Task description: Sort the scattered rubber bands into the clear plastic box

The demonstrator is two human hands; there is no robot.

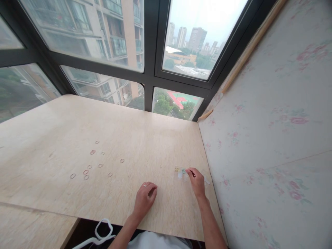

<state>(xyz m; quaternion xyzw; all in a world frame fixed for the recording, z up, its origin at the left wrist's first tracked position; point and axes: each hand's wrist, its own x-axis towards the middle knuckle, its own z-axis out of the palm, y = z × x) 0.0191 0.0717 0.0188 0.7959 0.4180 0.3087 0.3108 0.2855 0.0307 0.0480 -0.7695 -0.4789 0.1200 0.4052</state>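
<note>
My right hand is over the right side of a small clear plastic box with compartments. Its thumb and fingertips are pinched together beside a green band in the box; whether they grip anything is too small to make out. Yellow bands lie in the compartment to the left. My left hand, with a finger ring on it, rests on the tabletop with fingers curled in and nothing visible in them. Farther left, several thin bands are scattered, among them a red one and a pale one.
The pale marble-patterned tabletop runs back to dark-framed windows. A flower-papered wall borders it on the right. A clear plastic flap is beside my right hand. Below the front edge shows a white looped object.
</note>
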